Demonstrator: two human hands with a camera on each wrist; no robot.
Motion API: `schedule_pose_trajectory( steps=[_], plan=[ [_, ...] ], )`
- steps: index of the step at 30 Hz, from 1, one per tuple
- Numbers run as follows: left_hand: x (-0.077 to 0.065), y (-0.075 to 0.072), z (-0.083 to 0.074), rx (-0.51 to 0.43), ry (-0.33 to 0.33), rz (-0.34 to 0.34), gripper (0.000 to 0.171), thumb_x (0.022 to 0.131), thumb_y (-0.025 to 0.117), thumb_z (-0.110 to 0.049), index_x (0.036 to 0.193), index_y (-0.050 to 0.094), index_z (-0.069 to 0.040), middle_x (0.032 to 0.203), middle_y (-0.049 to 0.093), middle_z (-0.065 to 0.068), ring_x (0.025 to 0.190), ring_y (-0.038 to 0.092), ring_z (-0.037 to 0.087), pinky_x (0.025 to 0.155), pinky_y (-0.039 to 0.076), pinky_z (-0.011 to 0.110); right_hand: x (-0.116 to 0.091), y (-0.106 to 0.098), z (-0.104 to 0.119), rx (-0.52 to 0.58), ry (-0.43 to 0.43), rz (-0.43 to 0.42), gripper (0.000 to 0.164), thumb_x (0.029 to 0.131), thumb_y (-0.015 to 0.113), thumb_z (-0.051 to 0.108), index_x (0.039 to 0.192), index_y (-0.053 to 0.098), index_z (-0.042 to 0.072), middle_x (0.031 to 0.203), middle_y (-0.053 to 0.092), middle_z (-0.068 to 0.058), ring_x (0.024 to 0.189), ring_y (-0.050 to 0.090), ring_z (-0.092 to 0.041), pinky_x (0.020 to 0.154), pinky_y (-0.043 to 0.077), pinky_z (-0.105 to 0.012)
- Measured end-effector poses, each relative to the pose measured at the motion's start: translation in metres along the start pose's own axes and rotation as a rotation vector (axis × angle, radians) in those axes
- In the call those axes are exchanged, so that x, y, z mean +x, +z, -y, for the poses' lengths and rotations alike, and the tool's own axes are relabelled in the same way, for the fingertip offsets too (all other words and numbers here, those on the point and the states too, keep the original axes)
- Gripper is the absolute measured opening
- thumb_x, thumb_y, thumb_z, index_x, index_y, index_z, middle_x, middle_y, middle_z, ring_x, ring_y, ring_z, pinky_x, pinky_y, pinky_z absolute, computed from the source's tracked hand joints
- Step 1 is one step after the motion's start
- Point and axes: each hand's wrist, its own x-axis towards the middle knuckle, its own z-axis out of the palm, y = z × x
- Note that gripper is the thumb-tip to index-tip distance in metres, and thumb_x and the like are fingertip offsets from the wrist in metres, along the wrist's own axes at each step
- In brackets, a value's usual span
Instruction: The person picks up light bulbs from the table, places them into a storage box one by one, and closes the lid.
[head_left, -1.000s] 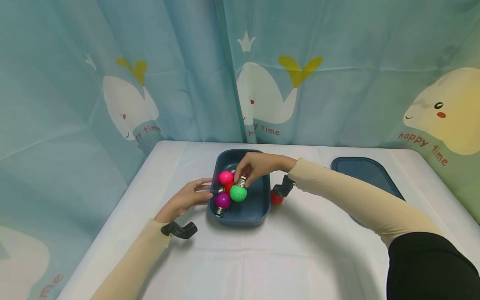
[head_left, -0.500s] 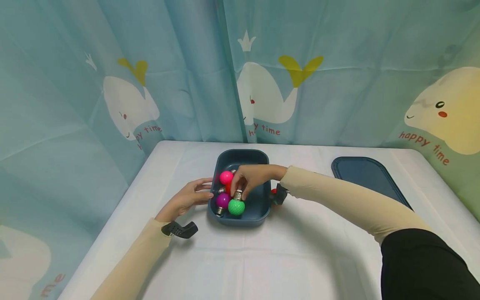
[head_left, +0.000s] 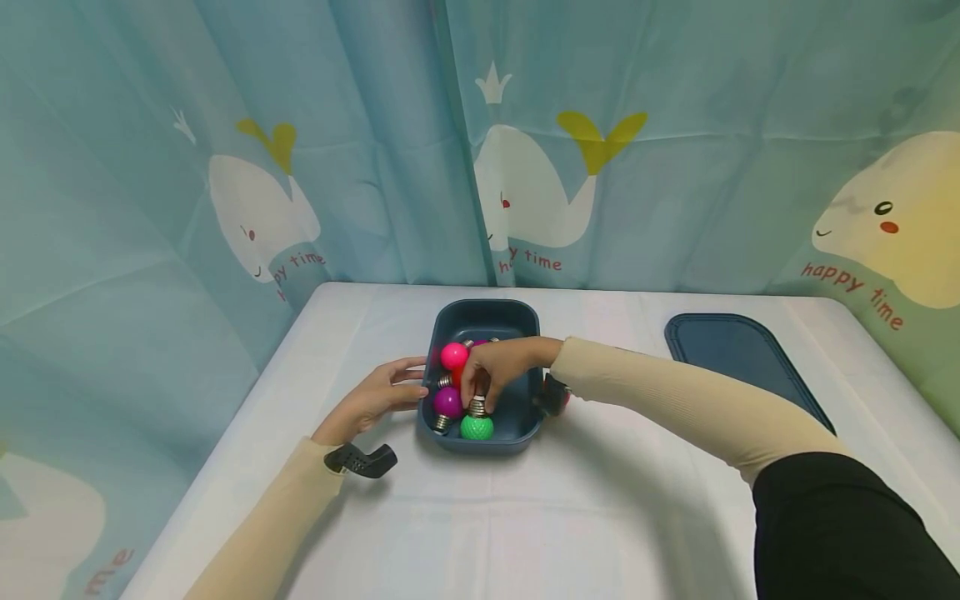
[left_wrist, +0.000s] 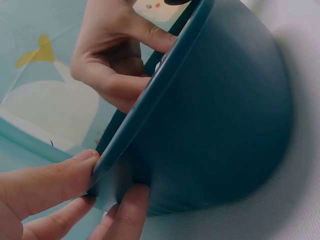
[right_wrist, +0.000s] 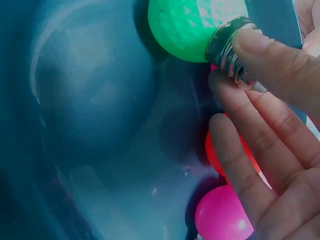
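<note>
Inside the dark blue box [head_left: 483, 313], my right hand [head_left: 504, 365] pinches a green light bulb [head_left: 477, 428] by its silver screw base, between thumb and fingers. The textured globe points down, low at the box's near end. In the right wrist view the thumb [right_wrist: 280, 60] lies over the threads. A purple bulb [head_left: 447, 402], a pink bulb [head_left: 453, 356] and a red bulb [head_left: 457, 377] lie along the box's left side. At the left wall is my left hand [head_left: 375, 400], its fingers extended against the outside and its thumb [left_wrist: 75, 170] at the rim.
Right of the box, a red round thing [head_left: 567, 399] is mostly hidden behind the right wrist camera [head_left: 553, 395]. A dark blue flat lid [head_left: 731, 350] lies farther right, partly under the right sleeve. A whale-print curtain [head_left: 390, 150] hangs behind the white table [head_left: 420, 517].
My right hand has carried the green bulb toward the near end of the box and lowered it, its base staying pinched. The left hand has stayed at the box's side.
</note>
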Motion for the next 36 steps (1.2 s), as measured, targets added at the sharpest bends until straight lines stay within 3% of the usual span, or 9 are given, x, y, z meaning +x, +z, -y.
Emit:
schedule_pose_trajectory(
  steps=[8,22,36],
  plan=[
    [0.0006,-0.0002,0.0005,-0.004,-0.012,-0.018,0.062,0.088,0.058,-0.004,0.144,0.031,-0.001,0.142,0.037,0.027,0.12,0.053,0.035,0.099,0.048,0.046,0.0,-0.0029,0.0012,-0.025,0.066,0.026,0.028,0.075,0.074,0.0,0.103,0.07,0.001,0.102,0.071,-0.011,0.086,0.063,-0.007,0.087,0.054,-0.02],
    [0.0002,0.0005,0.0001,-0.007,-0.016,-0.017,0.063,0.088,0.058,-0.005,0.145,0.03,-0.001,0.143,0.037,0.027,0.123,0.05,0.039,0.099,0.047,0.047,-0.0001,-0.0034,0.0033,-0.051,0.156,0.025,0.029,0.076,0.072,-0.006,0.103,0.068,0.0,0.1,0.07,-0.013,0.083,0.065,-0.01,0.082,0.056,-0.022],
    [0.0003,0.0009,-0.0004,0.005,-0.019,-0.02,0.063,0.089,0.058,-0.006,0.145,0.029,-0.001,0.144,0.036,0.028,0.125,0.048,0.039,0.101,0.046,0.047,-0.0015,-0.002,0.0019,-0.09,0.195,-0.005,0.029,0.075,0.07,-0.008,0.104,0.068,0.0,0.102,0.07,-0.013,0.088,0.065,-0.012,0.082,0.056,-0.022]
  ],
)
